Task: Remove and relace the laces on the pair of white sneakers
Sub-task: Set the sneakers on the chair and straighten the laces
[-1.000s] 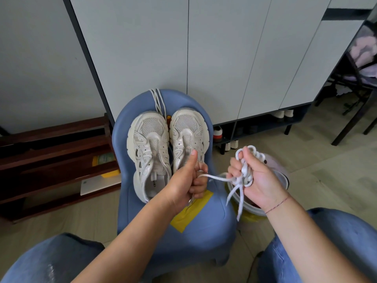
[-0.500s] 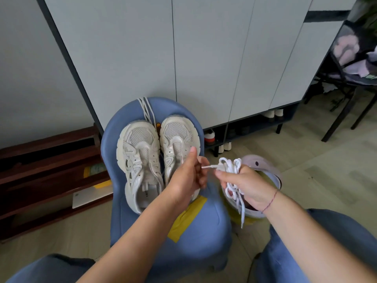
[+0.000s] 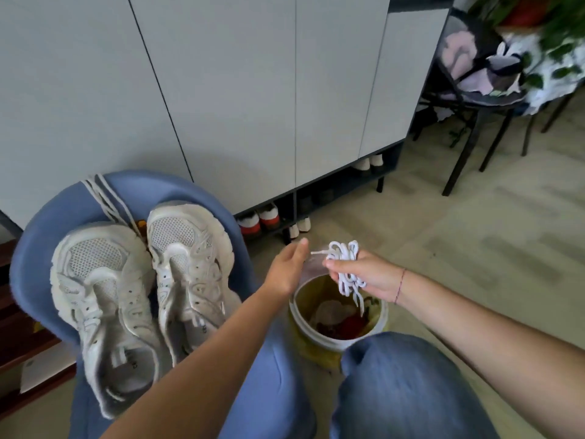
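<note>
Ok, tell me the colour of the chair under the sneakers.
The chair is blue, shown best in the head view.

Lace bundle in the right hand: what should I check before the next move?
1. Right hand grip on the lace bundle: ok, fingers curled round it.
2. Left hand free: ok, fingers straight, holding nothing.
3. Sneakers eyelets empty: ok, none threaded.
4. Bundle clear of the bin: not ok, its loose ends hang over the open top.
5. Lace tangle-free: cannot tell.
6. Other laces out of the way: ok, draped over the chair back.
</note>
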Action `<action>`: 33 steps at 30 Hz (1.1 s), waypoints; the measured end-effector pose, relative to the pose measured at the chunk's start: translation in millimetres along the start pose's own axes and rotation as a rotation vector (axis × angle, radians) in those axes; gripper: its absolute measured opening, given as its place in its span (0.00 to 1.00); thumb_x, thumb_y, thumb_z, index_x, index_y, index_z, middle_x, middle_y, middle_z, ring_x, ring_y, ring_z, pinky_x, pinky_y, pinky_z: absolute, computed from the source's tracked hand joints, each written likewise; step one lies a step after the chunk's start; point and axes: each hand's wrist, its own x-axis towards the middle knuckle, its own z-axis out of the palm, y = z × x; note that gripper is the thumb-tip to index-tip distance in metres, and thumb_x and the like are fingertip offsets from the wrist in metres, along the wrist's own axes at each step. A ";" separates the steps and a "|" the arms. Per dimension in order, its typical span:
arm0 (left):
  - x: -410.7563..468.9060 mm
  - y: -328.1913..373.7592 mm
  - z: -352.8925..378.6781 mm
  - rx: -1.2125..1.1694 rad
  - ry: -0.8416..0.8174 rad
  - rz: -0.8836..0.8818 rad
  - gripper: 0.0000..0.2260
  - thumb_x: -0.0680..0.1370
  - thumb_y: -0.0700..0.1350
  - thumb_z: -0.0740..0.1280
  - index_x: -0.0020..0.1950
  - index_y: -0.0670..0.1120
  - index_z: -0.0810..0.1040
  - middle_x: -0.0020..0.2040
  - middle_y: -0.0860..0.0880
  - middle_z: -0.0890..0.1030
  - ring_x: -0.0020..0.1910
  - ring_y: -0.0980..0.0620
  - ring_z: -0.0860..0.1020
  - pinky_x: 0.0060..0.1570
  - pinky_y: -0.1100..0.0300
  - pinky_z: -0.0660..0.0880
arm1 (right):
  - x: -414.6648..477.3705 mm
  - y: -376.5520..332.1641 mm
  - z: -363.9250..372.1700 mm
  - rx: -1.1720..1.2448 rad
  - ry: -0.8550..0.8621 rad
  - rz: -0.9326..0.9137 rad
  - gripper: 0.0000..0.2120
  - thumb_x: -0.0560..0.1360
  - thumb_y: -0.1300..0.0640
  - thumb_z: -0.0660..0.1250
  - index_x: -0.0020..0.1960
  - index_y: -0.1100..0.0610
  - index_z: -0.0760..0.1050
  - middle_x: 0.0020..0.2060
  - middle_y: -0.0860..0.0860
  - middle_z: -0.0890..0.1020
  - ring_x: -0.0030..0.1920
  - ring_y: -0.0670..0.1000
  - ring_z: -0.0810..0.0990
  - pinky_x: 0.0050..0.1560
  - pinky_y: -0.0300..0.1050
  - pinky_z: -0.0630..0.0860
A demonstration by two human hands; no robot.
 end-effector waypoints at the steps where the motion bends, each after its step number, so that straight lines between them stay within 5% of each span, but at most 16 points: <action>1: 7.7 -4.4 3.5 0.009 0.011 -0.018 0.21 0.84 0.55 0.56 0.72 0.46 0.72 0.65 0.50 0.75 0.55 0.57 0.72 0.55 0.63 0.66 | 3.6 13.4 -3.6 0.005 -0.033 0.010 0.07 0.76 0.58 0.68 0.40 0.58 0.75 0.32 0.50 0.77 0.35 0.47 0.75 0.40 0.40 0.71; 5: 36.1 -20.1 16.8 0.016 -0.022 -0.087 0.20 0.83 0.55 0.59 0.72 0.48 0.72 0.69 0.48 0.75 0.65 0.51 0.74 0.66 0.56 0.68 | 12.7 68.2 -13.3 0.084 -0.079 0.090 0.13 0.72 0.56 0.70 0.54 0.61 0.78 0.48 0.57 0.84 0.49 0.57 0.82 0.53 0.47 0.77; 9: 50.1 -31.4 29.1 0.033 -0.103 -0.115 0.22 0.83 0.56 0.61 0.75 0.49 0.70 0.72 0.47 0.73 0.69 0.47 0.72 0.73 0.51 0.65 | 37.6 117.8 -17.0 0.264 0.052 0.196 0.20 0.70 0.59 0.72 0.61 0.63 0.76 0.56 0.61 0.81 0.60 0.61 0.78 0.64 0.56 0.73; 12: 56.7 -34.7 32.8 0.105 -0.135 -0.085 0.23 0.83 0.54 0.60 0.78 0.49 0.66 0.75 0.48 0.69 0.72 0.50 0.68 0.66 0.62 0.62 | 66.8 137.3 -24.5 0.441 0.239 0.208 0.24 0.68 0.60 0.73 0.63 0.63 0.75 0.60 0.61 0.79 0.63 0.62 0.75 0.68 0.59 0.69; 14: 60.9 -39.0 33.2 0.122 -0.139 -0.084 0.24 0.83 0.54 0.60 0.78 0.50 0.64 0.75 0.48 0.68 0.72 0.50 0.68 0.65 0.60 0.64 | 82.1 145.0 -31.0 0.453 0.287 0.213 0.32 0.62 0.55 0.77 0.64 0.60 0.74 0.60 0.59 0.80 0.62 0.61 0.76 0.67 0.61 0.68; 18: 65.7 -45.9 33.0 0.141 -0.130 -0.073 0.24 0.83 0.54 0.60 0.79 0.50 0.64 0.76 0.48 0.68 0.73 0.51 0.67 0.62 0.64 0.63 | 99.7 158.6 -34.2 0.384 0.273 0.268 0.34 0.65 0.59 0.77 0.68 0.54 0.71 0.61 0.56 0.78 0.62 0.59 0.75 0.64 0.61 0.71; 21: 68.6 -47.2 32.9 0.133 -0.134 -0.080 0.25 0.83 0.55 0.60 0.79 0.51 0.63 0.76 0.49 0.67 0.72 0.51 0.67 0.61 0.63 0.63 | 105.1 161.3 -32.6 0.326 0.213 0.348 0.43 0.56 0.53 0.82 0.68 0.49 0.70 0.62 0.54 0.77 0.63 0.59 0.74 0.64 0.62 0.70; 26: 67.5 -48.0 31.6 0.147 -0.136 -0.058 0.25 0.83 0.55 0.60 0.79 0.50 0.63 0.76 0.49 0.67 0.73 0.51 0.66 0.62 0.64 0.62 | 101.9 151.4 -30.6 0.158 0.120 0.388 0.12 0.72 0.60 0.71 0.51 0.45 0.78 0.63 0.53 0.76 0.63 0.58 0.71 0.69 0.59 0.65; 33: 46.7 -37.7 19.7 0.129 -0.136 -0.061 0.24 0.84 0.53 0.59 0.79 0.48 0.62 0.77 0.47 0.66 0.74 0.48 0.66 0.65 0.61 0.63 | 67.9 130.2 -32.3 0.168 0.135 0.329 0.10 0.77 0.64 0.65 0.56 0.55 0.78 0.57 0.56 0.80 0.62 0.57 0.76 0.63 0.52 0.72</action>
